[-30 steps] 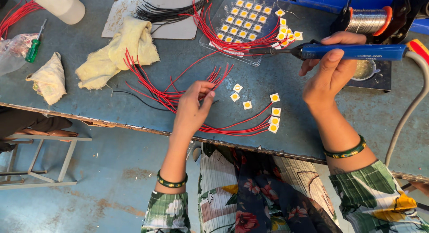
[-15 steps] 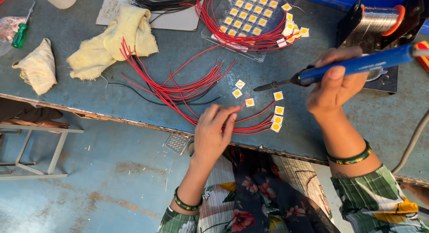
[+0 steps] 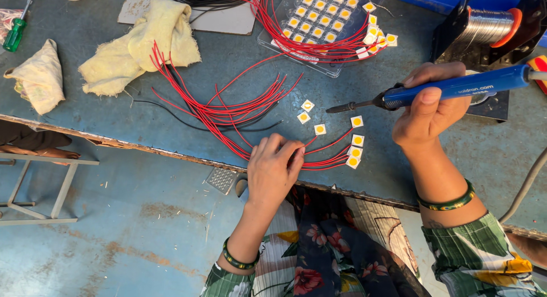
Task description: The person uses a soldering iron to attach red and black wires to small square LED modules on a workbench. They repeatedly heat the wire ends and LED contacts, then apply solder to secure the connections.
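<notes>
Pinching the red wires (image 3: 239,106) near lower centre, the left hand (image 3: 273,169) closes its fingers on their ends at the surface (image 3: 102,114) edge. Right of centre, the right hand (image 3: 430,106) grips a blue soldering iron (image 3: 456,89), tip toward the small yellow squares (image 3: 356,143). Judged risk: the hot tip could scorch insulation or fingers if it dips. Compared with half a second ago, the iron sits more level and the left hand has reached the wires.

Soldering iron (image 3: 450,89) above red wires (image 3: 228,112)
</notes>
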